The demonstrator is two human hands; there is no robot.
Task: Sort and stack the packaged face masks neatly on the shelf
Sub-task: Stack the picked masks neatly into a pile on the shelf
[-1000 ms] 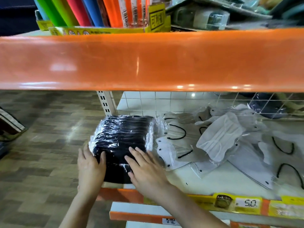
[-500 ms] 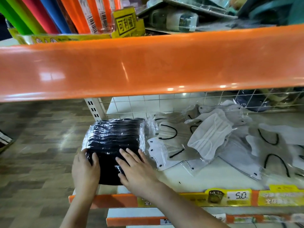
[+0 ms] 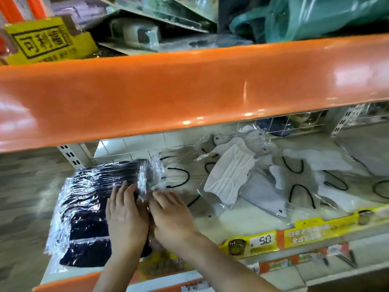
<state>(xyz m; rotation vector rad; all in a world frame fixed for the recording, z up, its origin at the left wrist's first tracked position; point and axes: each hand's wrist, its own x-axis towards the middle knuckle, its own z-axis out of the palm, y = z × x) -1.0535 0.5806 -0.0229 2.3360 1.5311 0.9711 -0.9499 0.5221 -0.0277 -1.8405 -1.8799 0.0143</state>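
A yellow price strip [image 3: 263, 241] marked 5.0 is fixed along the shelf [image 3: 248, 220] front edge. Just behind it, the left hand [image 3: 126, 216] is laid flat, fingers straight, on the right end of the stack of black masks [image 3: 88, 199], which is set at the shelf's left end. The right hand [image 3: 170, 213] is pressed beside it, fingers extended, nothing gripped. Loose packaged white masks [image 3: 231, 171] are strewn to the right. Farther back a wire grid [image 3: 277, 123] is seen. The view above is blocked by the orange upper shelf [image 3: 189, 89].
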